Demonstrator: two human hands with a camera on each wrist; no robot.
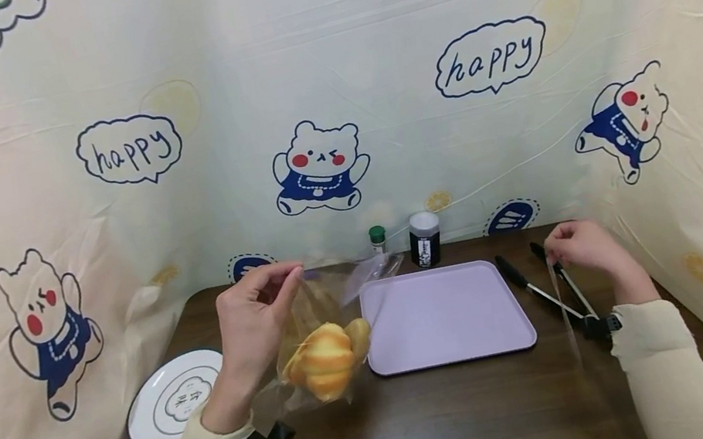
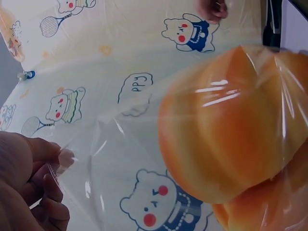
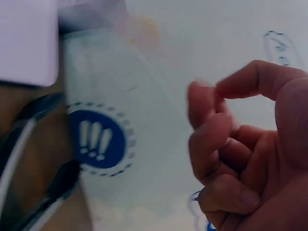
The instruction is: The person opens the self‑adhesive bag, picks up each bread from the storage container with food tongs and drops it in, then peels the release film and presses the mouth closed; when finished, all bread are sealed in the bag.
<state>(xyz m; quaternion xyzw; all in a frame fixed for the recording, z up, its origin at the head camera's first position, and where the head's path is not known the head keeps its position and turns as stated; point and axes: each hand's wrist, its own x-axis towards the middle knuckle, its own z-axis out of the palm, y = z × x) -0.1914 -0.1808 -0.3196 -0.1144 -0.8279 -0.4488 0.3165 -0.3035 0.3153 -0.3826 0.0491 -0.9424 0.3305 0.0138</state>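
Note:
My left hand [image 1: 253, 323] pinches the upper edge of a clear plastic bag [image 1: 368, 275] between thumb and fingers. Inside the bag sit several golden-brown bread rolls [image 1: 323, 362], and the bag hangs in front of the lilac tray's left side. In the left wrist view, the rolls [image 2: 231, 125] show large through the shiny film. Over at the right, my right hand [image 1: 585, 246] pinches a thin, see-through strip [image 1: 564, 315] that dangles down. Behind that strip, black-and-metal tongs [image 1: 551, 294] lie on the table. The strip is hardly visible in the right wrist view.
A lilac tray [image 1: 446, 316] lies mid-table. To the left is a white plate [image 1: 145, 413] with a dark rim, partly behind the left forearm. At the back stand a green-capped bottle [image 1: 377, 237] and a black jar with a pale lid [image 1: 425, 242]. A printed cloth [image 1: 364, 52] walls in the table.

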